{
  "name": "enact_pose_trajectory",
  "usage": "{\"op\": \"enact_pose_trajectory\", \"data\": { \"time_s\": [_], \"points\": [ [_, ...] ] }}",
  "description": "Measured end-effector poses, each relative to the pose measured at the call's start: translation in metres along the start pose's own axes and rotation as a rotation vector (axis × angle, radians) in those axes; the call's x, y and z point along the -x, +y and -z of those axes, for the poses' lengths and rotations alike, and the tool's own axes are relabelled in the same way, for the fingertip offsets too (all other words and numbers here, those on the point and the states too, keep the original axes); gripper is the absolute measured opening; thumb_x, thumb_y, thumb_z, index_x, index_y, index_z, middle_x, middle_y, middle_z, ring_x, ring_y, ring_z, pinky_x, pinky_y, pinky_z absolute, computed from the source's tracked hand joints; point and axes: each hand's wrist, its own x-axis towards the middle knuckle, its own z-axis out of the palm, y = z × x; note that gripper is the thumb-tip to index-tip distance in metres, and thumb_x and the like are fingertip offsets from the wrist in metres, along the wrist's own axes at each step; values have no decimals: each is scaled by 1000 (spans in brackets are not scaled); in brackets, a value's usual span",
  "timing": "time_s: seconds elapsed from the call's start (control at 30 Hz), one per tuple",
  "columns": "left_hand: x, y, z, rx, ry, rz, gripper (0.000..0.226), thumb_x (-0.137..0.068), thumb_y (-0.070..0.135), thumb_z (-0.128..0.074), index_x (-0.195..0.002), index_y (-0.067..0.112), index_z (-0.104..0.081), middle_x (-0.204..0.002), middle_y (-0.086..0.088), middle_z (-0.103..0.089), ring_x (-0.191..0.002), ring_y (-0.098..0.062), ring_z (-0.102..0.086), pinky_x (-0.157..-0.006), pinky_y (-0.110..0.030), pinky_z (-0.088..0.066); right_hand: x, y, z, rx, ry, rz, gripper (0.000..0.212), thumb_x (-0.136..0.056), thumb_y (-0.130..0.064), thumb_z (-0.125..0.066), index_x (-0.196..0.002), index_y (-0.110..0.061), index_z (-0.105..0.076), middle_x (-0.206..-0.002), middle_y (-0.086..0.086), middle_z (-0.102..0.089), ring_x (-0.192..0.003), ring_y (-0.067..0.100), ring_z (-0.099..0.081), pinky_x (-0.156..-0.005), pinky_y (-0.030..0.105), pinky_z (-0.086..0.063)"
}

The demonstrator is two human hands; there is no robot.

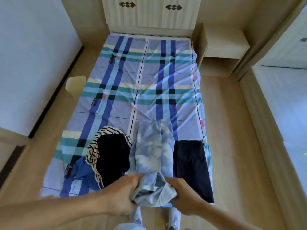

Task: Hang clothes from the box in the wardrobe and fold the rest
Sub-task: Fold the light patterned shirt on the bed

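Head view: pale blue washed trousers (153, 146) lie lengthwise on the near end of the bed (149, 72), their near end bunched up. The left hand (123, 191) and right hand (181, 195) each grip that bunched cloth, fingers curled into it. On the bed's near left lies a black garment (113, 155) with a striped garment (93, 146) round it, over a blue garment (83, 170). On the bed's near right lies a flat dark navy garment (191, 166). Beyond the bed's far end stands a white cabinet (149, 14).
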Motion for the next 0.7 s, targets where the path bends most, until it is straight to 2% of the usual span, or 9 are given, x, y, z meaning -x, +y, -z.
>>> {"op": "enact_pose_trajectory", "data": {
  "time_s": [0.1,0.17,0.23,0.3,0.37,0.43,0.53,0.63,0.7],
  "points": [
    [-32,-42,-15,51,-65,62,19,-84,35,-70,-98,34,-57,-91,11,-66,-82,-6,-64,-72,-39,-53,-30,40,-10,5,-12,-108,17,-80,-12,-68,-95,-18,-66,-90,-6,-72,-83,6,-66,-77,46,-54],
    [-66,-73,-14,80,-81,98,21,-81,34,-74,-95,35,-59,-87,13,-68,-79,-4,-65,-71,-35,-53,-67,68,-4,-4,-9,-165,25,-75,-8,-69,-96,-21,-65,-90,-6,-71,-83,8,-66,-77,44,-55],
    [-99,-89,6,109,-58,147,33,-76,38,-80,-103,32,-62,-95,11,-72,-89,-7,-69,-80,-31,-55,-101,75,18,21,30,-186,42,-74,-7,-74,-113,-20,-64,-102,-4,-71,-95,13,-67,-81,34,-55],
    [-155,-124,26,136,-41,172,40,-73,29,-86,-105,32,-62,-100,13,-72,-96,-3,-67,-87,-23,-52,-157,99,40,44,89,-193,55,-73,-5,-79,-122,-20,-59,-103,-2,-68,-96,17,-65,-79,27,-51],
    [-219,-163,50,193,5,198,53,-73,17,-88,-116,31,-59,-109,16,-69,-103,-2,-66,-87,-16,-49,-222,124,66,19,196,-203,73,-73,-2,-80,-135,-25,-50,-104,1,-66,-93,23,-64,-74,30,-52],
    [-279,-206,68,205,117,240,72,-74,17,-88,-133,24,-48,-120,11,-63,-114,-12,-62,-88,-17,-46,-280,150,87,51,307,-232,97,-75,-4,-80,-152,-28,-27,-118,6,-62,-101,28,-61,-75,34,-49],
    [-345,-286,53,-87,216,371,111,-69,34,-89,-153,20,-17,-146,-6,-43,-131,-28,-48,-106,-37,-42,-340,213,78,153,350,-373,119,-75,-10,-82,-159,-21,1,-151,15,-37,-135,32,-43,-93,37,-43],
    [-367,-353,-20,-604,68,489,128,-67,46,-85,-157,19,2,-161,-20,-13,-147,-41,-22,-116,-53,-28,-357,288,18,323,214,-503,111,-73,-16,-84,-156,-13,-10,-150,19,-26,-137,38,-39,-102,41,-44],
    [-360,-380,-82,-730,-65,336,113,-71,43,-81,-155,14,-13,-159,-19,-11,-147,-41,-17,-116,-51,-29,-349,332,-33,449,115,-416,103,-71,-22,-84,-151,-15,-20,-151,15,-22,-137,37,-38,-103,41,-45]
  ]
}}
